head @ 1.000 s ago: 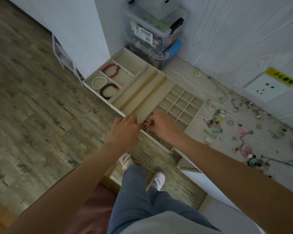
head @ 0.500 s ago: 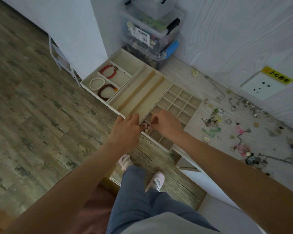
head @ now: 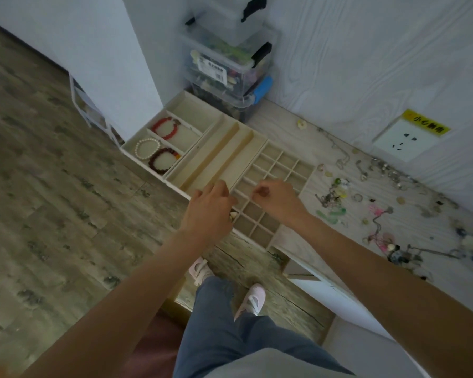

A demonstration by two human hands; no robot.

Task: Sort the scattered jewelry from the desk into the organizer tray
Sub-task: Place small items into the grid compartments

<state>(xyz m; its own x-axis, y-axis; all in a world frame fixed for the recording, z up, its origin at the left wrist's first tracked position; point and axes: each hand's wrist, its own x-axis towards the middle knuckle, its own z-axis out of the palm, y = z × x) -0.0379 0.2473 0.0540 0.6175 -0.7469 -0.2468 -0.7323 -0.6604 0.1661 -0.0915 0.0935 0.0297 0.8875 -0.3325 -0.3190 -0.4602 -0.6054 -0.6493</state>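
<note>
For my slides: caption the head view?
Both hands over the organizer tray, scattered jewelry alongside.

A home room: wood-look floor (head: 52, 200), wall socket (head: 404, 140), stacked plastic storage boxes (head: 230, 69).

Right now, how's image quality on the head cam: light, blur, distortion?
Head view: dim, flat light with a bluish cast, no hard shadows or glare. Wide-angle bending curves the desk edge and walls. The scattered jewelry is soft and smeared towards the right edge; the organizer tray and bracelets read clearly. Both hands slightly soft.
</note>
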